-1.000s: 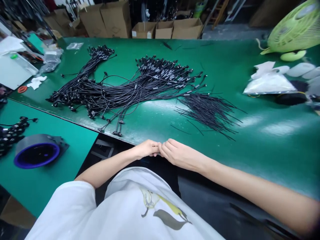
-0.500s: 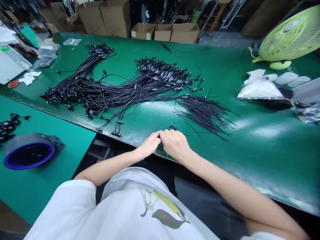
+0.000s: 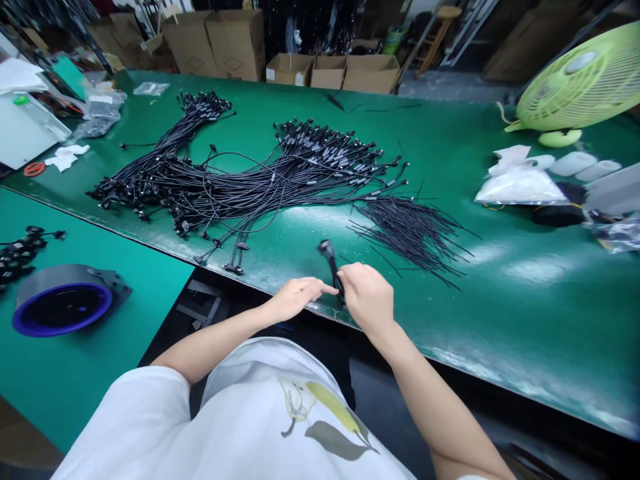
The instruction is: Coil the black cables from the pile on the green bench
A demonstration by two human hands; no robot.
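My right hand (image 3: 365, 298) pinches a short black cable (image 3: 334, 272) near the front edge of the green workbench (image 3: 310, 280), with its dark connector end (image 3: 327, 249) sticking up and away past my fingers. My left hand (image 3: 295, 299) lies just to the left, its fingers extended and their tips close to the cable, holding nothing. A large tangled pile of black connector cables (image 3: 280, 177) spreads across the bench beyond my hands. To its right lies a bundle of thin loose black wires (image 3: 413, 233).
A lower teal table (image 3: 75, 380) at the left holds a grey-and-blue round container (image 3: 63, 300) and black connectors. A green fan (image 3: 580, 83) and white bags (image 3: 520, 183) sit at the bench's right. Cardboard boxes (image 3: 295, 70) stand beyond its far edge.
My hands have parted from their fingertip contact. A black cable now stands out from my right hand, with its connector end pointing up and away, and my right hand has shifted slightly right.
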